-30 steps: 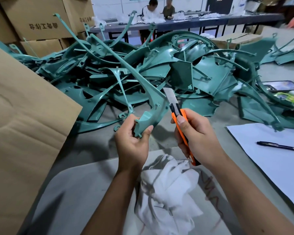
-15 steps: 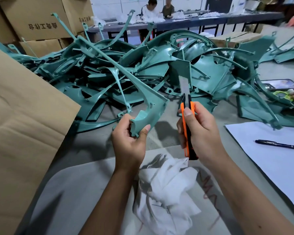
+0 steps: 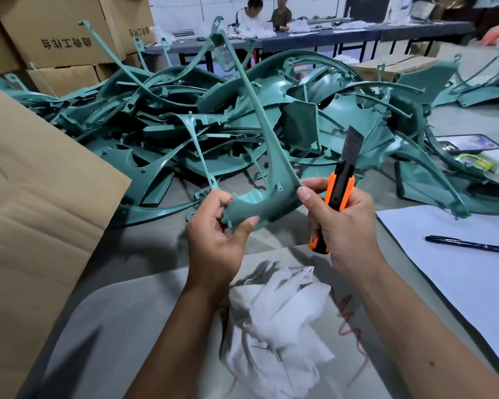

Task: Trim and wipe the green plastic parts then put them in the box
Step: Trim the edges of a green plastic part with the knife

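Green plastic fills the middle of the grey table (image 3: pixel 144 254): a big tangled pile of green parts (image 3: pixel 314 116) lies across it, from the left edge to the far right. At the left stands a brown cardboard box (image 3: pixel 35 226), its flap leaning toward the pile. A white sheet of paper (image 3: pixel 458 272) lies at the right with a black pen (image 3: pixel 470 245) on it. A crumpled white cloth (image 3: pixel 277 326) rests near the table's front edge, under both forearms.

One green part (image 3: pixel 260 197) is held up above the table, in front of the pile, its long thin arm pointing upward. The left hand (image 3: pixel 216 240) grips its broad lower end with thumb and curled fingers. The right hand (image 3: pixel 343 226) is closed around an orange and black utility knife (image 3: pixel 339 191), blade out and pointing up; its thumb tip and a fingertip also touch the right corner of the part.
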Available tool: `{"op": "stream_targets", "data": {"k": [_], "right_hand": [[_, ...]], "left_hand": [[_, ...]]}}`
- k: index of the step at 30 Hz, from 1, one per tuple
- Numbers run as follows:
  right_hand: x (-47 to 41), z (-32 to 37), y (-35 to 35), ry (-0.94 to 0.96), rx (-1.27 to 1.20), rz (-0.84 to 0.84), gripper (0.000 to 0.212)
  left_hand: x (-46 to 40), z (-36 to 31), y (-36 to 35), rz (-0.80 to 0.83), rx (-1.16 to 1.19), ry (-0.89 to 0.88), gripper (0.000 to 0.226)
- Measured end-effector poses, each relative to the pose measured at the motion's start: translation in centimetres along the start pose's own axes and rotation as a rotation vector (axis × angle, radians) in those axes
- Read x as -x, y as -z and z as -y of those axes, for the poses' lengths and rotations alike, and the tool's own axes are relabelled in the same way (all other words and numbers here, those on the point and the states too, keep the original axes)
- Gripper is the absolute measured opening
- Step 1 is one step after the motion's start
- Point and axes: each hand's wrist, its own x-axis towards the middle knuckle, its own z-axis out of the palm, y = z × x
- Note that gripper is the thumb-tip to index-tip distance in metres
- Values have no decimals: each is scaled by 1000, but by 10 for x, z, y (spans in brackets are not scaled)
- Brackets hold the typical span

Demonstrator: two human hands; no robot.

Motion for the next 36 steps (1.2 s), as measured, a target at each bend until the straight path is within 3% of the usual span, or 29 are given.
{"op": "stream_targets", "data": {"k": [7,12,14,18,21,23,26,29,31,34,36], "right_hand": [[0,4,0,-66,-126,31,9],[-2,-1,1,-302,-275,-142,19],[-5,-3,4,-343,-298,-161,20],[-4,-2,5,-232,-284,11,34],[0,-2,1,-184,-19,97,30],[1,-2,-2,-171,67,20,24],[3,2,-4,-165,-172,-14,28],[1,6,-3,-226,-463,-28,33],[1,6,-4,-242,-517,6,30],[4,4,-9,-254,-498,77,29],[5,4,-8,-247,-440,86,34]], "left_hand": [[-3,-1,9,37,53,13,20],[-6,-6,11,-110,252,155,30],[-7,-5,14,-97,307,194,37],[-5,1,16,90,183,139,49],[-4,4,13,206,39,52,49],[-5,3,13,195,-24,7,50],[-6,3,18,51,-11,46,50],[-9,2,18,-162,201,245,49],[-7,-4,9,-201,400,387,54],[3,-6,-8,-46,721,551,57],[8,-2,-10,102,752,581,52]]}}
